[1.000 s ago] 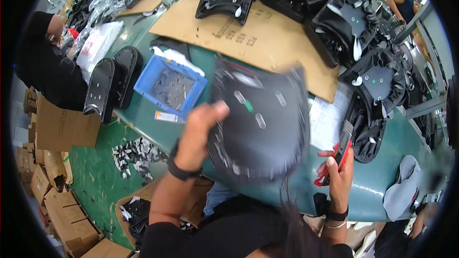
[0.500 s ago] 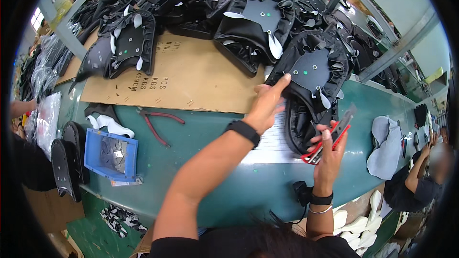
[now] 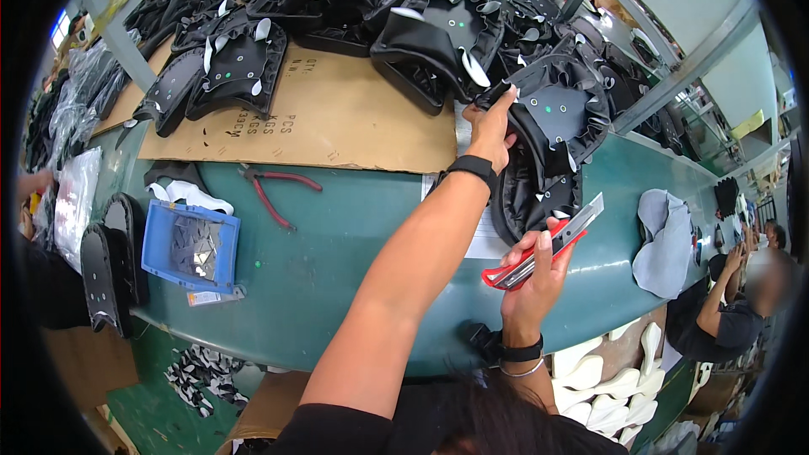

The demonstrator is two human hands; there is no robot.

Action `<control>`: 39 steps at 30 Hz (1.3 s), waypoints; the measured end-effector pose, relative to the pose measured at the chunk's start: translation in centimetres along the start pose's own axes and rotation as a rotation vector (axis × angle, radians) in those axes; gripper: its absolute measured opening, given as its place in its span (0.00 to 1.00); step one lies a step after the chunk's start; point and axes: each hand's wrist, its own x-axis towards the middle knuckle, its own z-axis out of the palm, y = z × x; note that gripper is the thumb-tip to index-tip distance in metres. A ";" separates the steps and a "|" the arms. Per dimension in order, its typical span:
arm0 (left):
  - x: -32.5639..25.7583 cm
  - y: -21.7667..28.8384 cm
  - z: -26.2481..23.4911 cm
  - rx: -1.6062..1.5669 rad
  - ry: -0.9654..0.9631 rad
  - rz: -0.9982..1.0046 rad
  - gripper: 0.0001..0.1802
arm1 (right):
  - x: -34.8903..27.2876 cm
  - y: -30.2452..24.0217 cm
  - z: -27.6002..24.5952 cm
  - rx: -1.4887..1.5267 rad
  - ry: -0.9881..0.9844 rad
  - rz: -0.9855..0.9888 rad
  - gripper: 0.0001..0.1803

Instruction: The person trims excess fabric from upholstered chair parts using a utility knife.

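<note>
My left hand [image 3: 490, 131] is closed on the far left edge of a black padded cover piece [image 3: 552, 109], pinching its dark material. This piece has gathered edges, a smooth grey-black panel with small metal rings and a green dot, and white tabs. Its lower section lies toward me over a printed paper sheet [image 3: 487, 240], most of which is covered. In my right hand [image 3: 533, 293] is a red utility knife [image 3: 539, 254]. The knife's blade is out and points up and right, just off the near end of the cover piece.
A cardboard sheet [image 3: 337, 118] lies under more black pieces [image 3: 240, 72] at the back. On the green table [image 3: 337, 286] are red-handled pliers [image 3: 274, 194], a blue bin [image 3: 152, 248] of scraps and a grey cloth piece [image 3: 661, 244]. Metal posts [image 3: 691, 63] stand at the right. A person [image 3: 729, 312] sits at far right.
My left hand has moved up along the cover piece and closed on its edge. The right hand has come left, and the knife has tilted flatter. The whole view has shifted slightly.
</note>
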 end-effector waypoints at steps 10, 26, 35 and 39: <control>-14.2 9.5 -14.0 0.483 -0.213 0.150 0.23 | 0.4 -1.5 -7.9 -0.233 0.026 -0.035 0.19; -30.5 0.5 -21.6 1.996 0.017 0.762 0.29 | 0.3 -1.0 0.1 -1.159 -1.282 -0.335 0.31; -29.9 0.1 -22.0 1.795 0.128 0.871 0.20 | 1.7 -0.2 6.0 -1.371 -1.871 -0.402 0.34; -29.9 0.6 -21.5 1.792 0.137 0.842 0.20 | 1.9 -3.1 2.2 -1.520 -1.826 -0.227 0.35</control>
